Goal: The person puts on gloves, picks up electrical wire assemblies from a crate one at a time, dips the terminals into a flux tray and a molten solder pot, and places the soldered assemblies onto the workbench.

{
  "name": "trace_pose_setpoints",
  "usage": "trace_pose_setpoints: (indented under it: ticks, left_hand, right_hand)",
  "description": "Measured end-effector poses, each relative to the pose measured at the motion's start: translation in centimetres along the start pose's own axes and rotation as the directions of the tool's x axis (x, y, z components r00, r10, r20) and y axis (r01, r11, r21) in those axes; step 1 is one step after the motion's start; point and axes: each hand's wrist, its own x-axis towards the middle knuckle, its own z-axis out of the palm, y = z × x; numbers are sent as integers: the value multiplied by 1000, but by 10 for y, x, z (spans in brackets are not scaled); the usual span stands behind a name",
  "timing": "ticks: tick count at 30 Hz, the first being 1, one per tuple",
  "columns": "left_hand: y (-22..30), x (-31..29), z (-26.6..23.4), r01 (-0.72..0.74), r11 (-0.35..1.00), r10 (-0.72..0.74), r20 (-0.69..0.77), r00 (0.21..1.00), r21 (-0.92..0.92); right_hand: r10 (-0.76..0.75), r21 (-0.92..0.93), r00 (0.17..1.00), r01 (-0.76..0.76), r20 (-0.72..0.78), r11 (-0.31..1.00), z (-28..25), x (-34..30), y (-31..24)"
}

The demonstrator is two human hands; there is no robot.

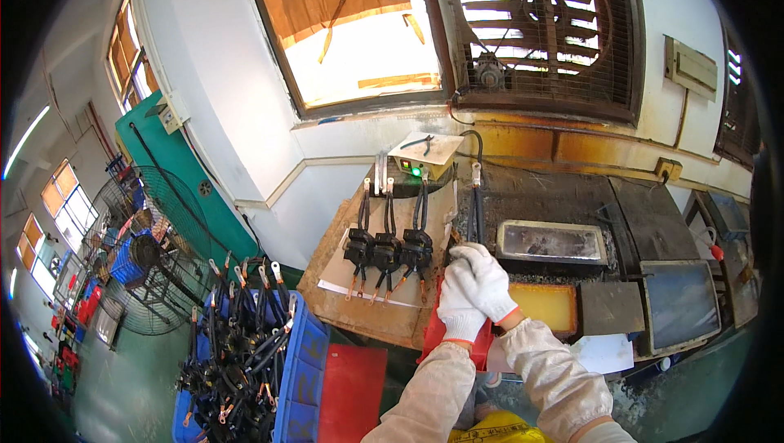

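Observation:
Both of my hands wear white knit gloves and are closed together at the bench's front edge. My left hand (459,311) is lower and partly covered by my right hand (485,281). A pair of black cables (475,213) with a metal lug at the top rises out of their grip, pointing away from me; the rest of this cable assembly is hidden by the gloves. Beneath my hands lies a red bin (432,330). Left of them, three black cable assemblies (386,250) lie side by side on a brown board (327,310), with lugs at the far end and bare copper ends nearer me.
Right of my hands sit a rectangular pot of silvery metal (552,242) and a tray of yellow material (542,307). A control box (426,151) with a green light stands behind. At lower left, a blue crate (304,369) is heaped with cable assemblies. A large fan (151,251) stands beyond.

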Motion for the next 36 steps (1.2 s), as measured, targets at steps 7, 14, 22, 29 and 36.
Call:
trace_pose_setpoints:
  ticks: [7,14,22,29,36]
  left_hand:
    - [-4,-7,-1,4,979,-26,-104,994,-205]
    - [-10,-16,11,35,953,-75,-125,989,-300]
    - [-9,-11,-6,25,925,-45,-44,998,-379]
    - [-45,5,30,115,911,-104,49,993,-396]
    - [-42,1,20,61,955,-87,-75,993,-290]
  right_hand:
    - [11,-56,1000,-10,11,998,0,-15,-7]
    - [-37,-34,997,35,-67,999,-2,-24,-10]
    - [-13,-58,999,11,-33,998,12,-20,0]
    - [-14,-32,999,13,-45,999,7,-14,-5]
    - [-73,34,997,74,-26,997,6,-10,3]
